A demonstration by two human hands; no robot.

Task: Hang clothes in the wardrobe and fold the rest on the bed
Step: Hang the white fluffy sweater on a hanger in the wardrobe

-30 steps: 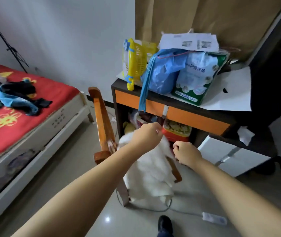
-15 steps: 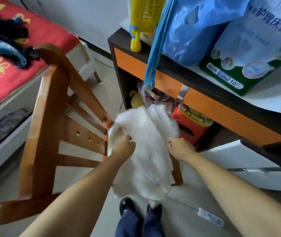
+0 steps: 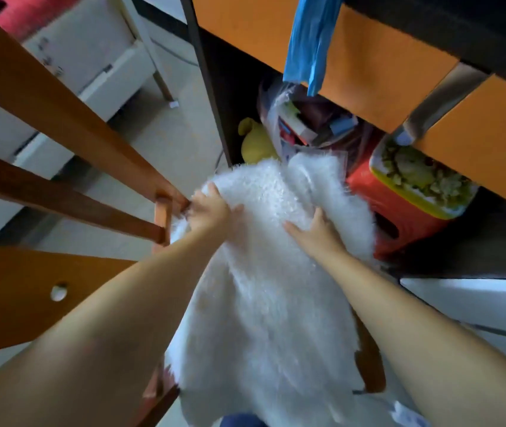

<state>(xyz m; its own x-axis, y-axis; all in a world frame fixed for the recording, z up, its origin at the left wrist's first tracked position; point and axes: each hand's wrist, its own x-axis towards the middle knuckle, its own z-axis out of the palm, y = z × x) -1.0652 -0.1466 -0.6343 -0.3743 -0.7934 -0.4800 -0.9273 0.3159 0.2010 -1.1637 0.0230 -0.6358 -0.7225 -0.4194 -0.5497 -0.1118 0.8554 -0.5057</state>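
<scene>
A white fluffy garment (image 3: 264,288) lies draped over the seat of a wooden chair (image 3: 45,112) right below me. My left hand (image 3: 210,211) grips the garment's upper left edge, close to the chair's back post. My right hand (image 3: 316,232) lies on the garment's upper right part, fingers curled into the pile. A corner of the bed with its red cover (image 3: 33,13) shows at the top left. The wardrobe is out of view.
A dark desk with orange drawer fronts (image 3: 378,75) stands just ahead, a blue plastic bag (image 3: 307,47) hanging over its edge. Under it are a red plastic stool (image 3: 399,217), a bag of clutter (image 3: 307,124) and a yellow soft toy (image 3: 254,143). Pale floor tiles (image 3: 171,134) lie between chair and bed.
I have leaned down and closer, so the chair and garment fill the view. Both hands dropped from chest height onto the white garment and took hold of its top.
</scene>
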